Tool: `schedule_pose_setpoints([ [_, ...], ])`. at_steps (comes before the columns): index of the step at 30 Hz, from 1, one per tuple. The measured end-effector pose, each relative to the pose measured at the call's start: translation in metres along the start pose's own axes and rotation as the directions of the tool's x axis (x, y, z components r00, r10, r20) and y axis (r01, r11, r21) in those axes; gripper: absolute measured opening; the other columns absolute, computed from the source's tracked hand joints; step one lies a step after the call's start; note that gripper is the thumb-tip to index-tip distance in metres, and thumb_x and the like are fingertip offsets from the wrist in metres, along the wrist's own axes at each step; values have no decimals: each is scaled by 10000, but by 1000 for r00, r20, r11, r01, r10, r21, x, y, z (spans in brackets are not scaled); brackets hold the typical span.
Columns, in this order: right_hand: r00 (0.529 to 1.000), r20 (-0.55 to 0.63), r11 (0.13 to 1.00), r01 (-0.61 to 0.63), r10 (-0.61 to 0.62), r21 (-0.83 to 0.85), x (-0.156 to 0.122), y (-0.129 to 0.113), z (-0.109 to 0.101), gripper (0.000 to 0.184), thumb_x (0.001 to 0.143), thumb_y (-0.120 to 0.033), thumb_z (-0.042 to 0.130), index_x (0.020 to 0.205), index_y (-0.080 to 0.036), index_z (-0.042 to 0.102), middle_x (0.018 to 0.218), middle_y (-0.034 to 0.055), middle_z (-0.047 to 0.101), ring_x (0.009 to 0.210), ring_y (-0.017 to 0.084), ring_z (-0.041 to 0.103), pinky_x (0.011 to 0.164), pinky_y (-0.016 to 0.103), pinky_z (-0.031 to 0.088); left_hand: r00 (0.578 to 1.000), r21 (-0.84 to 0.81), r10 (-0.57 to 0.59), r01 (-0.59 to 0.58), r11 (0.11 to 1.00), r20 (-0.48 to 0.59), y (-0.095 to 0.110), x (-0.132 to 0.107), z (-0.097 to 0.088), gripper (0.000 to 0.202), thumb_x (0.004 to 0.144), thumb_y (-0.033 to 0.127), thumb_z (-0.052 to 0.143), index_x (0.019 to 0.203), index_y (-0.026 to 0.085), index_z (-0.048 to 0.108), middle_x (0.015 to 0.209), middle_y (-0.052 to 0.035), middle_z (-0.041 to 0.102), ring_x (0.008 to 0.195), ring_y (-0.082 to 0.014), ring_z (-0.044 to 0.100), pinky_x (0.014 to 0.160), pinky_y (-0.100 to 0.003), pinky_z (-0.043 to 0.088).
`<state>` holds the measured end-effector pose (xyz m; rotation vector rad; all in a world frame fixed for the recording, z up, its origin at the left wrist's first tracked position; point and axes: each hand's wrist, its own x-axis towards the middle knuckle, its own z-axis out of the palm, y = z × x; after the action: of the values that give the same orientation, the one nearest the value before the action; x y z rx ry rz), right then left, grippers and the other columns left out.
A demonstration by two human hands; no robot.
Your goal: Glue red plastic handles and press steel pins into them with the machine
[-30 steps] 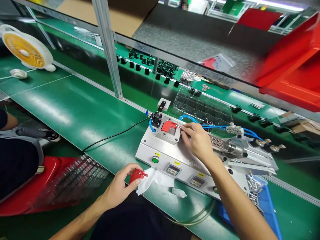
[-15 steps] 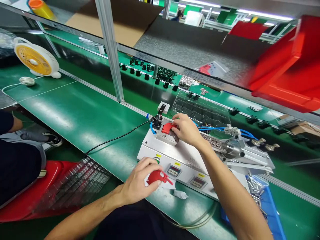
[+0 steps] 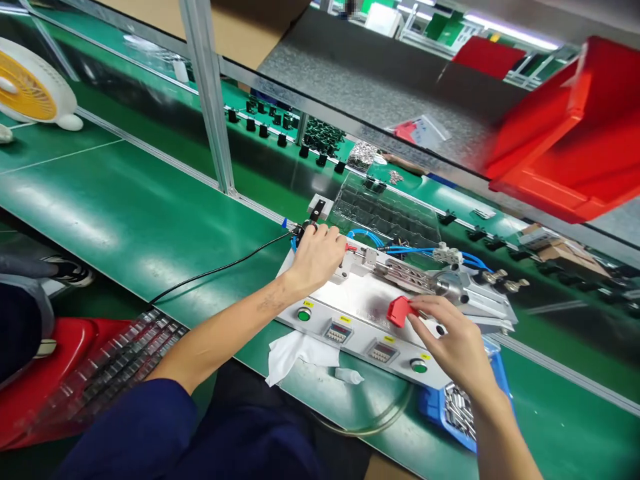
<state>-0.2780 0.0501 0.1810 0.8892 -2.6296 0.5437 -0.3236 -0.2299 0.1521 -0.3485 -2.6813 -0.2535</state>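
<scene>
My left hand (image 3: 320,257) is closed over the metal fixture at the left end of the machine. Its fingers curl down around a red plastic part (image 3: 351,248), of which only a narrow tip shows to the right; the rest is hidden. My right hand (image 3: 455,333) pinches another red plastic part (image 3: 399,311) between thumb and fingers, just above the machine's silver top (image 3: 365,293). A black toggle handle (image 3: 317,211) stands behind my left hand. The pneumatic cylinder (image 3: 453,283) lies behind my right hand, fed by blue hoses.
On the front panel are green buttons (image 3: 304,314) and small counters. A white cloth (image 3: 295,353) and a small tube (image 3: 349,376) lie before it. A blue bin (image 3: 435,407) holds metal pins. A clear tray (image 3: 385,210) is behind; a red bin (image 3: 565,153) sits on the shelf above.
My left hand has carried its red part from the machine's front to the fixture. My right hand has left the fixture with a red part, moving right and nearer. The view has shifted.
</scene>
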Motion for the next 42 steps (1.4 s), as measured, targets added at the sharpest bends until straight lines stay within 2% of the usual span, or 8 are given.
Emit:
schedule_pose_setpoints([
  [7,995,94,1000,-25,26,-6,-26,5,0,182,1017,-313,545,1002,-228,705,1043,107,758,921,260,752,818,395,626,980,-79,80,-95,992,-182,-15,-46,18,405,1033,420,607,1331,154,669,1353,-162,687,1163,-339,601,1017,-504,450],
  [17,1000,15,999,23,-24,36,-20,7,46,227,1014,-279,523,1178,-221,668,1095,124,759,1038,287,729,899,439,612,981,-163,107,-133,978,-159,-22,-42,18,447,1069,453,519,1321,116,669,1400,-168,686,1307,-326,595,1118,-501,436],
  [20,1000,-17,1000,-5,5,0,-34,4,37,251,1018,-294,539,1230,-216,648,1153,132,747,1091,292,716,945,443,596,980,-225,119,-153,962,-156,-31,-50,19,438,1094,420,444,1397,157,619,1485,-154,629,1363,-316,562,1134,-514,425],
  [23,997,7,996,-71,71,-49,-61,3,13,218,1027,-301,530,1181,-224,663,1119,124,749,1050,281,726,913,418,598,957,-241,130,-195,951,-259,-33,-72,18,415,1071,407,496,1378,161,627,1443,-185,635,1322,-341,582,1079,-508,457],
  [27,971,175,980,-143,166,-134,-104,2,-8,202,1037,-298,505,1120,-223,674,1011,101,754,889,264,739,765,379,599,872,-219,143,-272,937,-469,-28,-124,27,192,989,214,638,1176,202,680,1027,-112,741,923,-268,689,843,-403,496],
  [31,924,233,949,-272,304,-158,-130,5,-2,247,1041,-286,476,1217,-217,634,1049,104,763,854,262,752,676,354,582,911,-182,256,-325,928,-323,-25,-158,37,159,975,119,650,1124,176,648,855,-68,746,748,-237,655,688,-357,444],
  [35,917,197,936,-329,348,-124,-133,14,11,224,1052,-308,456,1152,-225,639,993,84,784,727,232,744,618,325,549,935,-207,296,-334,920,-194,-22,-154,31,125,1003,133,644,1124,164,634,894,-66,765,758,-224,650,684,-345,451],
  [42,915,109,916,-371,388,-151,-130,19,20,150,1016,-305,493,996,-240,626,803,52,755,631,226,707,531,297,468,974,-257,163,-200,946,-158,-17,-149,27,67,1028,167,615,976,204,593,785,-17,708,718,-220,622,655,-340,446],
])
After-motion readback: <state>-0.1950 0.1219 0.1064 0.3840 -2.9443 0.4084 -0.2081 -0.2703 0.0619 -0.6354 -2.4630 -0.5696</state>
